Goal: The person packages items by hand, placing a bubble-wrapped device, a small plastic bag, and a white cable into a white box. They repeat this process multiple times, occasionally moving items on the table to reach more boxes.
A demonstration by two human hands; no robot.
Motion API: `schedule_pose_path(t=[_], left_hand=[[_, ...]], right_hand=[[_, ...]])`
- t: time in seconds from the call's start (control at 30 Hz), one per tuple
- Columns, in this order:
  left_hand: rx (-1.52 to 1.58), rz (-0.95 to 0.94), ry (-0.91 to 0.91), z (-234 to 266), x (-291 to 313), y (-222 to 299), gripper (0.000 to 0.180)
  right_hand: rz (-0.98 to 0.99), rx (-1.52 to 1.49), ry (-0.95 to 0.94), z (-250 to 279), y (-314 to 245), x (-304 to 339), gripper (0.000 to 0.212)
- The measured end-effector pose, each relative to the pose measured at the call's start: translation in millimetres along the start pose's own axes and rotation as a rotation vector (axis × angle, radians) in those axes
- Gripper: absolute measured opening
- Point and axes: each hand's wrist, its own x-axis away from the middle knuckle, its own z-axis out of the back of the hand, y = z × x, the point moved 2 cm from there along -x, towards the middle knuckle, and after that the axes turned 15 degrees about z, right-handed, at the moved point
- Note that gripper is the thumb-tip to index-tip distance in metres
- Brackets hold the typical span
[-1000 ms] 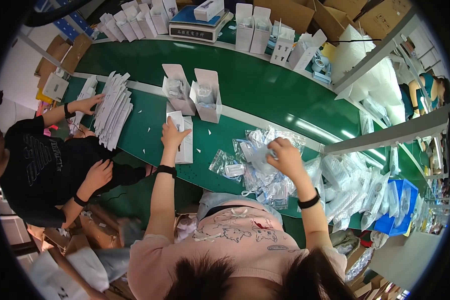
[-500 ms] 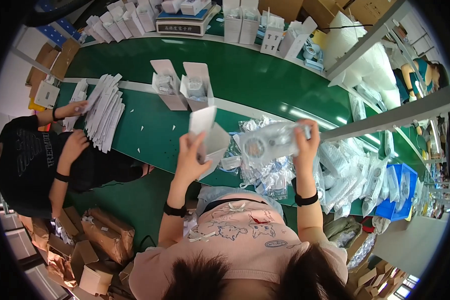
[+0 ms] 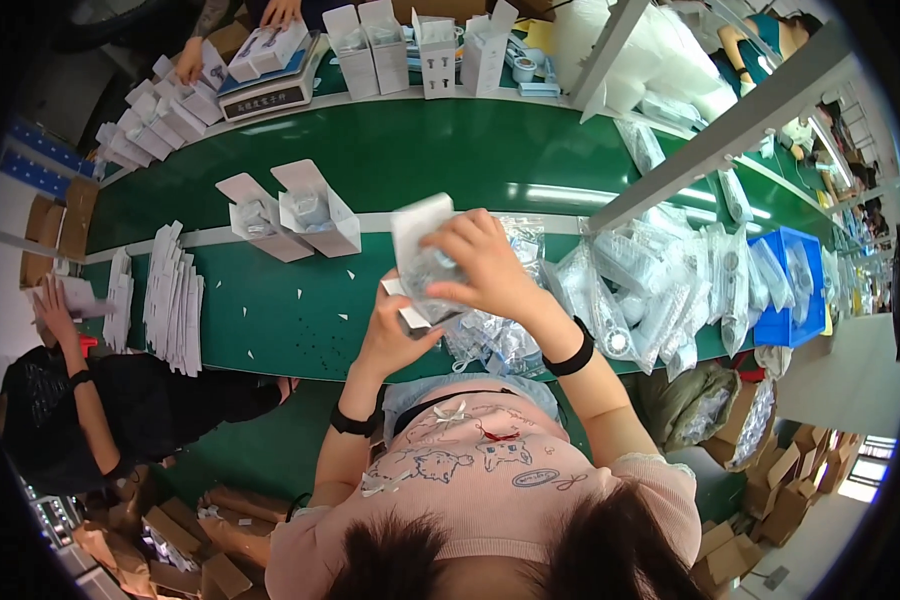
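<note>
My left hand [image 3: 395,335] is closed around a small white box [image 3: 410,232], which is tilted with its lid flap standing up. At the mouth of this box, my right hand [image 3: 485,268] grips a clear plastic bag [image 3: 433,268] with its fingers bent over it. The bag is partly inside; its contents are blurred. Beneath and beyond my hands lies a heap of clear bags with parts in them [image 3: 505,345] on the green table. Two open white boxes, a left one [image 3: 268,232] and a right one [image 3: 325,222], stand to the left with bagged items inside.
Flat white cartons [image 3: 175,305] lie in a stack at left, near a co-worker's hand [image 3: 55,312]. Long bubble-wrapped parts [image 3: 660,290] and a blue bin [image 3: 770,330] are on the right. A metal post [image 3: 710,130] slants across. Beyond stand a scale [image 3: 270,98] and more boxes.
My right hand has brought the clear bag leftward to the box mouth and partly in. My left hand has tilted the box. The view has shifted; another person's hands now show by the scale.
</note>
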Motion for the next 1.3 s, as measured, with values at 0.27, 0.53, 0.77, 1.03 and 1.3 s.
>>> schedule_pose_path(t=[0.27, 0.53, 0.77, 1.03, 1.3], left_hand=[[0.216, 0.120, -0.076, -48, 1, -48, 0.061], [0.008, 0.384, -0.185, -13, -22, -12, 0.049], [-0.014, 0.173, -0.150, -9, -23, -3, 0.032], [0.211, 0.508, -0.045, -9, -36, -16, 0.013], [0.449, 0.555, 0.046, -13, -33, -25, 0.014]], right_hand=[[-0.775, 0.367, 0.016, -29, 128, 122, 0.043], [-0.709, 0.016, -0.355, -69, 149, 183, 0.030], [-0.722, -0.226, 0.279, 1, 90, 129, 0.014], [0.034, -0.343, 0.211, 3, 5, 50, 0.023], [0.215, -0.018, -0.309, -39, -5, 43, 0.033]])
